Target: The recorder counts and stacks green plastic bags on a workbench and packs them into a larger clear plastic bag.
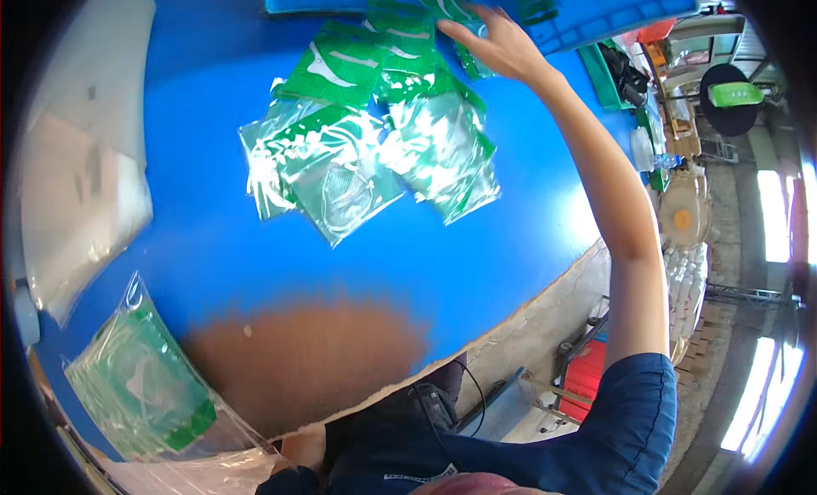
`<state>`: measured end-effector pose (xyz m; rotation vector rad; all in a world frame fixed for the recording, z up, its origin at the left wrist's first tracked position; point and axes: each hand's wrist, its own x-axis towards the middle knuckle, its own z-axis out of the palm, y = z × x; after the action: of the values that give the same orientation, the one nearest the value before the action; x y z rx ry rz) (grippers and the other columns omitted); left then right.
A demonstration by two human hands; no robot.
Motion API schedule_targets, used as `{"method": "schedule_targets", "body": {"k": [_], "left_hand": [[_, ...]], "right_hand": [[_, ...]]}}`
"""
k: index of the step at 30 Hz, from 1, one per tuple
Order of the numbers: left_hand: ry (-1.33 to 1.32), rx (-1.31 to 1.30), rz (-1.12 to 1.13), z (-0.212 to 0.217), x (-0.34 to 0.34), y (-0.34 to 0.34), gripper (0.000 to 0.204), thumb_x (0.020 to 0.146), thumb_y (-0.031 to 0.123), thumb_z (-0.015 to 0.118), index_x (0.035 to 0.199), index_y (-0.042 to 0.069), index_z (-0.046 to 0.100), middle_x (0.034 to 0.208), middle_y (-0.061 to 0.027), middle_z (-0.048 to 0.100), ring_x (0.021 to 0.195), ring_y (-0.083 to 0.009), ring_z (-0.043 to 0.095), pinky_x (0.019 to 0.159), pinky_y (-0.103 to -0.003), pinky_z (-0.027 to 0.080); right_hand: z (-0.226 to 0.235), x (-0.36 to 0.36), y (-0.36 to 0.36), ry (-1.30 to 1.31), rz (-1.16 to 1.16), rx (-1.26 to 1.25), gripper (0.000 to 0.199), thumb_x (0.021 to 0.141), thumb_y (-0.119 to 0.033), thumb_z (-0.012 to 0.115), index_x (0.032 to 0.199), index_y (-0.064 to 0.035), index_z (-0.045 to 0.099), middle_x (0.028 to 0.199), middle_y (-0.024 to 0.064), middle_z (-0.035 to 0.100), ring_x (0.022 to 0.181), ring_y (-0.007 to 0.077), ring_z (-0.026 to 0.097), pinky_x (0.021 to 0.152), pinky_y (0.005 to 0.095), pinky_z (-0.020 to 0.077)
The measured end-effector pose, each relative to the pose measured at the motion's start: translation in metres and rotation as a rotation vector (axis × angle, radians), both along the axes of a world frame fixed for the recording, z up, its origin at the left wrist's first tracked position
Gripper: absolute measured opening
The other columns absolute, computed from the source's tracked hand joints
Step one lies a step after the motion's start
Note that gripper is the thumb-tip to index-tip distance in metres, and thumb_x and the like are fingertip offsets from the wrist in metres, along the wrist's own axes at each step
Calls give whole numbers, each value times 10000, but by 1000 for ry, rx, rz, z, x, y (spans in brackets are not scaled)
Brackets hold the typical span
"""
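My right hand (500, 45) reaches to the far side of the table, thumb and fingers apart, over a green-and-clear flat packet (442, 0) beside a blue tray. Whether its fingertips touch the packet I cannot make out. Just nearer lies a loose pile of similar packets, among them a green packet with a white printed shape (336, 65) and a shiny clear-faced packet (349, 193). At the lower edge, only a part of my left hand (305, 448) shows, next to a clear plastic bag (140, 384) with green packets inside; its fingers are hidden.
The blue tabletop (255, 274) has a worn brown patch (315, 363) near its front edge. A blue tray (613, 22) stands at the far edge with a green packet in it. Clear plastic sheeting (85, 171) lies along the left. A green crate (602, 78) is beyond the right edge.
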<state>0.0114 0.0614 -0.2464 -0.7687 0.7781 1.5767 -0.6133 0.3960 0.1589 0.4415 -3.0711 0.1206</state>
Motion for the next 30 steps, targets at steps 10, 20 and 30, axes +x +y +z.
{"method": "schedule_targets", "body": {"k": [10, 20, 30], "left_hand": [[115, -13, 143, 28, -160, 77, 349, 827, 118, 714, 1154, 32, 629, 1161, -67, 650, 1051, -286, 642, 883, -454, 544], [577, -156, 151, 38, -147, 44, 353, 825, 122, 712, 1154, 27, 626, 1146, -67, 653, 1045, -291, 643, 867, -451, 548], [423, -161, 465, 81, -23, -63, 393, 807, 100, 723, 1174, 22, 607, 1122, -120, 643, 978, -300, 653, 782, -466, 566]], "right_hand": [[-67, 23, -72, 158, 210, -71, 989, 746, -769, 634, 1486, -143, 437, 1536, 294, 311, 1415, 507, 276, 1123, 611, 251], [-73, 149, -42, 19, 46, -243, 948, 794, -734, 622, 1498, -136, 407, 1533, 300, 303, 1416, 532, 253, 1126, 691, 181], [-64, 112, 72, 179, -32, -423, 719, 980, -579, 467, 1425, -15, 476, 1469, 257, 444, 1402, 372, 384, 1161, 424, 311]]}}
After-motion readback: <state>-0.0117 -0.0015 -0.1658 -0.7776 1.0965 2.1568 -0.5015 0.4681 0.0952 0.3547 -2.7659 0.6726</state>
